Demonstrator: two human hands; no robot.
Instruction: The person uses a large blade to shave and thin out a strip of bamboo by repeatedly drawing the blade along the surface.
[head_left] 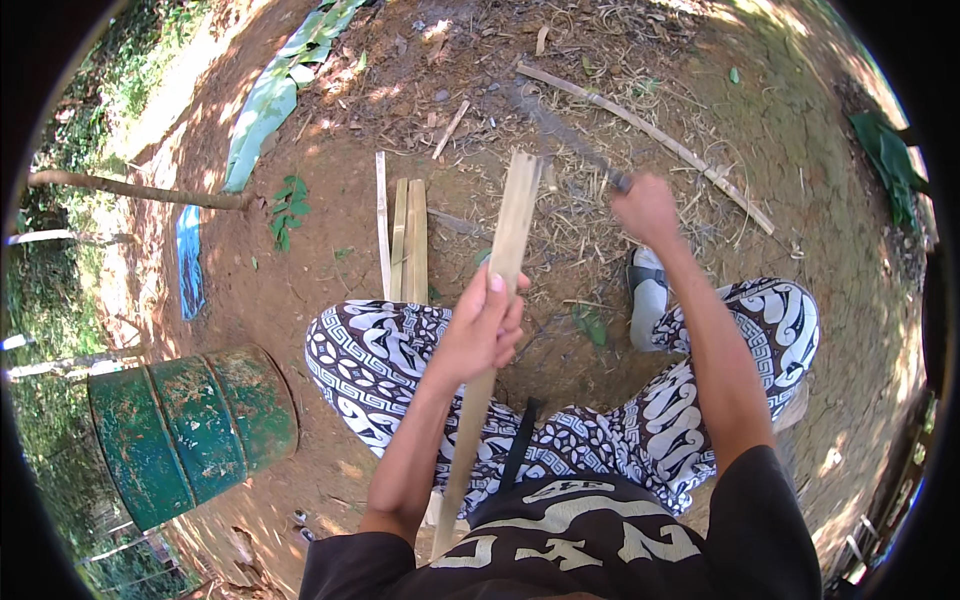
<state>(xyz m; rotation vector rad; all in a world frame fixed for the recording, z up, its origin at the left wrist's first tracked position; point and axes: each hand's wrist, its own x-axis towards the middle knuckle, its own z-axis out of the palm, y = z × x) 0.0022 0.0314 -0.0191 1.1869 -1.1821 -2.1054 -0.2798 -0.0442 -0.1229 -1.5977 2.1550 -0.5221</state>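
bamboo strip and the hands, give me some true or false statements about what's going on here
1. The left hand grips the long bamboo strip. True.
2. The right hand is empty. False: it holds a blurred blade by the handle.
3. Cut bamboo slats lie on the dirt ahead of the left knee. True.
4. The green drum stands upright on the person's right. False: it lies on its side at the person's left.
5. The blade rests on the strip's top end. False: it is raised, apart from it.
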